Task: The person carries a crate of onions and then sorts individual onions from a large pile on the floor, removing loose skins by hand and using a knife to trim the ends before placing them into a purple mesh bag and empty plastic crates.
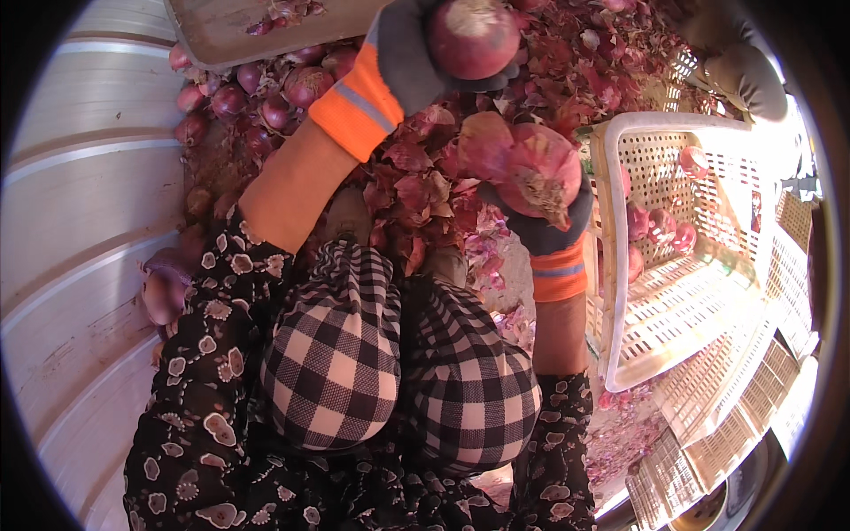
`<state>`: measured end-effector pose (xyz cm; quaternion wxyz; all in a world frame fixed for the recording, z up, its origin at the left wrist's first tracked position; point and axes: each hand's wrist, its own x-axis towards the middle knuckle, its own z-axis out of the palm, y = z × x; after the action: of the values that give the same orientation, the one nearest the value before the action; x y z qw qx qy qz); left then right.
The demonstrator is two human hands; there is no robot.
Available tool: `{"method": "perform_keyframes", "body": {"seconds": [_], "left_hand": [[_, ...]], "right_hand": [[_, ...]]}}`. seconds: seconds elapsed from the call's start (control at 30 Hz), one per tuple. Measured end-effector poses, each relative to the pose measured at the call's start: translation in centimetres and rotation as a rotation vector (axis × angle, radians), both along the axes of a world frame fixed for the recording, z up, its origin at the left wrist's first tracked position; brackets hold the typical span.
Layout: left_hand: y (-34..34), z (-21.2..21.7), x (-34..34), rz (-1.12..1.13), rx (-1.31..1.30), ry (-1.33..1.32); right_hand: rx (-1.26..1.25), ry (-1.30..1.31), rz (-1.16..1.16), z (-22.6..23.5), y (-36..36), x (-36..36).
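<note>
My left hand [405,64], in a dark grey glove with an orange cuff, is closed round a large red onion [472,40] at the top of the view. Lower and to the right, my right hand [560,226] wears a matching glove. Its fingers are wrapped round another red onion [537,164], whose root end faces me and whose loose papery skin [484,142] sticks out to the left. The two onions are apart. Beneath both hands lies a layer of dry red onion skins [416,168]. The fingers of both hands are partly hidden behind the onions.
At right stands a pale perforated plastic crate [611,327] with several onions [661,226] inside; more crates [708,416] lie beyond it. A pile of onions [274,111] and a brown tub [217,62] are at upper left. A ribbed metal wall [88,221] runs along the left.
</note>
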<state>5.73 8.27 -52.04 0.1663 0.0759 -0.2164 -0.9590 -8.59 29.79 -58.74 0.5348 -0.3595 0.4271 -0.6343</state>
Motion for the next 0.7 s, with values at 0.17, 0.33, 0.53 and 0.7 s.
{"method": "perform_keyframes", "body": {"seconds": [0.17,0.33,0.53,0.7], "left_hand": [[2.1,3.9,-7.2,0.312,-0.665,0.038],[-4.4,-1.3,2.3,0.288,-1.232,-0.748],[-3.9,-11.1,14.0,0.096,-1.661,-2.012],[-4.0,-11.6,12.8,0.397,-1.318,-1.892]], "right_hand": [[-0.475,-1.407,0.218,6.9,-2.1,-0.9],[0.054,-0.775,-0.022,1.1,-1.9,2.7],[0.600,-0.119,-0.260,-4.8,-0.4,5.7],[0.629,-0.183,-0.129,-4.0,-1.5,7.1]]}}
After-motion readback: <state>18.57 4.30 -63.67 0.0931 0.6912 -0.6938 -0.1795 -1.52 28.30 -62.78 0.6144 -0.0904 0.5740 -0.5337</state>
